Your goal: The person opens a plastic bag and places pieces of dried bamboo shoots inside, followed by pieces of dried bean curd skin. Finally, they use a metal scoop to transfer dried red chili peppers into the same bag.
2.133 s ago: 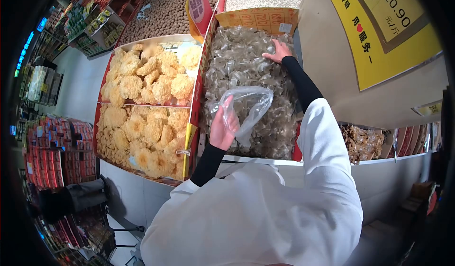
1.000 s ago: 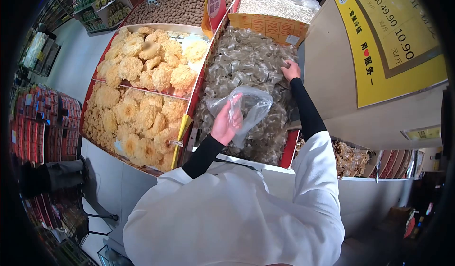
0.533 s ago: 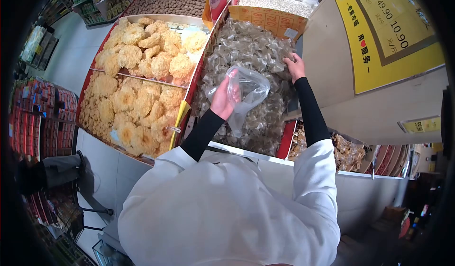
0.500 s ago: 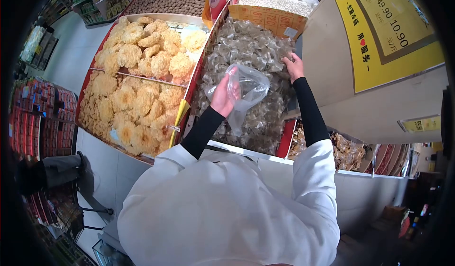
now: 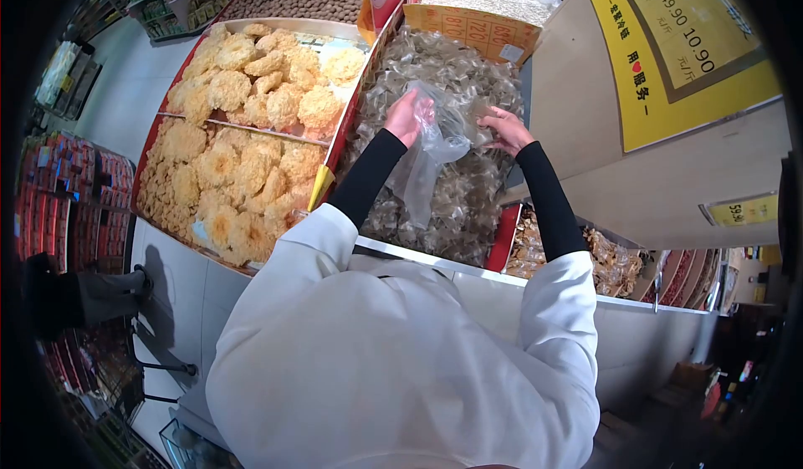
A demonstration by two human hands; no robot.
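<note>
- Left forearm reaches forward, slanting inward
- Left grip is curled closed, its fingertips partly veiled
- Right forearm reaches forward, also slanting inward
- Right grip turns toward the left one, fingers bent, how tightly unclear
- Both grips sit near each other, apart

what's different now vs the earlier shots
The right hand has moved left, from the right side of the packets toward the clear bag. The left hand has moved forward, carrying the bag. Whether the right holds a packet is unclear. The left's hold on the bag stayed.
</note>
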